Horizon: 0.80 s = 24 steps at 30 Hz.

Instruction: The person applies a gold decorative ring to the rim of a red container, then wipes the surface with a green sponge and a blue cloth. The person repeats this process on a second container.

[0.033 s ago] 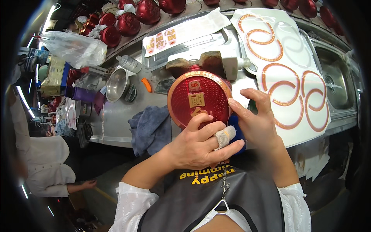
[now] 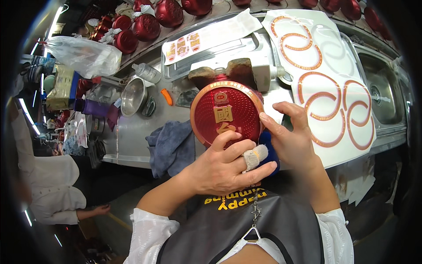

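Observation:
In front of me a round, flat red bottle [image 2: 241,105] with a dotted face leans against a dark brown padded rest [image 2: 242,70]. An orange-gold ring label [image 2: 198,99] runs along its rim, and gold character decals [image 2: 223,113] go down its middle. My left hand [image 2: 220,165] lies over the lower edge of the bottle, fingers apart, a fingertip touching the face by the lowest decal. A whitish cloth cover [image 2: 255,157] wraps one of its fingers. At the bottle's right rim is my right hand [image 2: 292,136], fingers spread, one fingertip against the edge.
Sheets of orange ring labels [image 2: 327,110] lie to the right, beside a metal sink [image 2: 380,90]. Behind the bottle is a decal sheet [image 2: 211,37] on a tray. Leftward are a blue cloth [image 2: 171,145], a steel bowl [image 2: 134,97] and an orange-handled tool [image 2: 166,97]. More red bottles [image 2: 146,27] line the back.
My left hand has shifted very slightly, its covered finger a little lower. The bottle and my right hand look the same.

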Available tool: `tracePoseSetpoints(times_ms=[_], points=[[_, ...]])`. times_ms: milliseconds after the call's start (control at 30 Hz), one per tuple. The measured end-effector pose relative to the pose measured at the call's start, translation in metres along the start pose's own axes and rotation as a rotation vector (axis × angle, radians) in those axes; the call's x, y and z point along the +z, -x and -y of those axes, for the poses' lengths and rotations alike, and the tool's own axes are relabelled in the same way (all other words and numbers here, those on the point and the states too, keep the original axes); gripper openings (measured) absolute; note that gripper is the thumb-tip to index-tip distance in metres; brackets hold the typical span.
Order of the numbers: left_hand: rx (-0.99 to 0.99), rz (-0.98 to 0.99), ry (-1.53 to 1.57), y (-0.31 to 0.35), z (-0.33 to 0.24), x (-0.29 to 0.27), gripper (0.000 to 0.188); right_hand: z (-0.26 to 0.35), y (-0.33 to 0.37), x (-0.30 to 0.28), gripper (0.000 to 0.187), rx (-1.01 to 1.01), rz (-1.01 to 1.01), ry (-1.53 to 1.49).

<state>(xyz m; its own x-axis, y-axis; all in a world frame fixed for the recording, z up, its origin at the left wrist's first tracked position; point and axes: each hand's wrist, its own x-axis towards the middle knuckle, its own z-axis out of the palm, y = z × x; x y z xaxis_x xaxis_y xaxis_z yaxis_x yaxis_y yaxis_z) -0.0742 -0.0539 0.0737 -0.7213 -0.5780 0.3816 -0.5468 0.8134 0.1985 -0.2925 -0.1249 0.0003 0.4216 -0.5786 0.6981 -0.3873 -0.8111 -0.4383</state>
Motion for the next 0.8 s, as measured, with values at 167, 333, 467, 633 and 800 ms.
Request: tracePoseSetpoints(times_ms=[167, 333, 467, 633, 800], points=[[-0.202, 0.301, 0.123, -0.001, 0.005, -0.053, 0.052, -0.001, 0.006, 0.003, 0.061, 0.057, -0.035, -0.087], [-0.234, 0.195, 0.129, -0.023, 0.038, -0.077, 0.045, 0.006, 0.010, 0.003, 0.063, 0.019, 0.029, -0.038], [-0.192, -0.033, -0.102, -0.043, 0.063, -0.041, 0.035, 0.011, 0.010, -0.002, 0.063, 0.003, 0.080, -0.031], [-0.110, 0.071, -0.309, -0.041, 0.068, -0.026, 0.049, 0.013, 0.008, -0.005, 0.031, 0.203, 0.027, -0.186], [-0.077, 0.080, -0.267, -0.037, 0.071, -0.027, 0.050, 0.017, 0.002, 0.000, 0.014, 0.484, 0.085, -0.486]])
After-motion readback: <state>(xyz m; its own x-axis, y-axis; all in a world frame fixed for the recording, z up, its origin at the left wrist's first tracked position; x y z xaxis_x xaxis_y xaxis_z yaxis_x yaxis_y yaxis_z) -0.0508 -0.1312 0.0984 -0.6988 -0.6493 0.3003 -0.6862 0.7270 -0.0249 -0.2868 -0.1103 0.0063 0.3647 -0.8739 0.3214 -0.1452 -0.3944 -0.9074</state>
